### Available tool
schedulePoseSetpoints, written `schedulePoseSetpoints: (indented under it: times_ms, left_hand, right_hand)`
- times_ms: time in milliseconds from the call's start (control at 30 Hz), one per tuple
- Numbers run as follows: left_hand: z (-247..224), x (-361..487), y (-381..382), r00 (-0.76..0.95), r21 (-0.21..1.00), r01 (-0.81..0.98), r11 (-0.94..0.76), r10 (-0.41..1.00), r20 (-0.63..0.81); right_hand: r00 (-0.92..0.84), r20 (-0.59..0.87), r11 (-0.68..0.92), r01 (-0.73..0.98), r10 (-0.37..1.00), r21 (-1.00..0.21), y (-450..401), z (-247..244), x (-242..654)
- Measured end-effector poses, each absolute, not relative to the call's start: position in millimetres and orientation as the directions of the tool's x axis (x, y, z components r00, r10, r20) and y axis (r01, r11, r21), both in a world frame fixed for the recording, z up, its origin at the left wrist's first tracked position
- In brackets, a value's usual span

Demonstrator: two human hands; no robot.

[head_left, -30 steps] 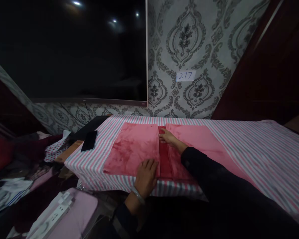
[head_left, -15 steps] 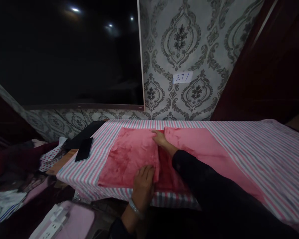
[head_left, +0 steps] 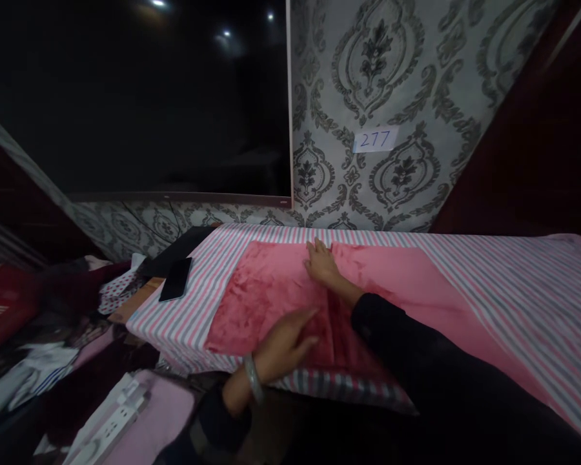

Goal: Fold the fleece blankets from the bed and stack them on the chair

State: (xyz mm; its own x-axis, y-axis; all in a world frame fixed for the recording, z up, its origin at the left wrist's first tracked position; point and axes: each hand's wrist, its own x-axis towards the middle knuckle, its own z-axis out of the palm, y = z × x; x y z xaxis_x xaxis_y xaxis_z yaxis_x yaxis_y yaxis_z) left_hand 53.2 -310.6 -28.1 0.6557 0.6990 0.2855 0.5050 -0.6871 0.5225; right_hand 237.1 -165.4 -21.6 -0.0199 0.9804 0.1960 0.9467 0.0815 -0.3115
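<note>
A pink plush cloth [head_left: 264, 294] lies folded on the striped tablecloth, with a left and a right panel meeting near a dark red seam. Its exact kind I cannot tell. My right hand [head_left: 322, 265] rests on the far edge of the cloth near this seam, palm down with fingers stretched out. Closer to me, my left hand [head_left: 283, 349], with a bracelet [head_left: 253, 380] on the wrist, hovers at or just above the near part of the left panel. Its thumb and fingers are apart, somewhat blurred, and nothing is in them.
The striped tablecloth [head_left: 503, 271] covers the table. A phone [head_left: 175, 279] lies at its left end beside a black flat object [head_left: 179, 248]. Clothes [head_left: 43, 365] and a white power strip [head_left: 109, 429] are at lower left. A large TV screen [head_left: 174, 103] hangs behind.
The left panel's inner edge has moved right, closing the gap to the right panel. My left hand has loosened from that edge, fingers spreading. My right fingers have flattened. The view has shifted slightly.
</note>
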Motion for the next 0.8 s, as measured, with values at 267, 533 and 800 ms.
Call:
schedulePoseSetpoints:
  times_ms: [267,533,800]
  left_hand:
    - [2.6,73.5,-146.7,0.449,0.151,0.883,-0.445,0.893,0.004]
    - [-49.6,44.8,-96.9,0.342,0.053,0.939,-0.339,0.939,-0.036]
    - [-33.0,-5.1,-74.6,0.079,0.090,0.993,-0.073,0.995,-0.064]
  right_hand:
    - [-0.157,0.261,0.198,0.970,0.952,-0.140,-152.2,-62.6,220.5]
    - [-0.170,0.198,0.198,0.971,0.965,-0.132,-150.9,-77.3,223.1]
    - [-0.170,0.141,0.195,0.963,0.975,-0.186,-153.6,-72.3,222.7]
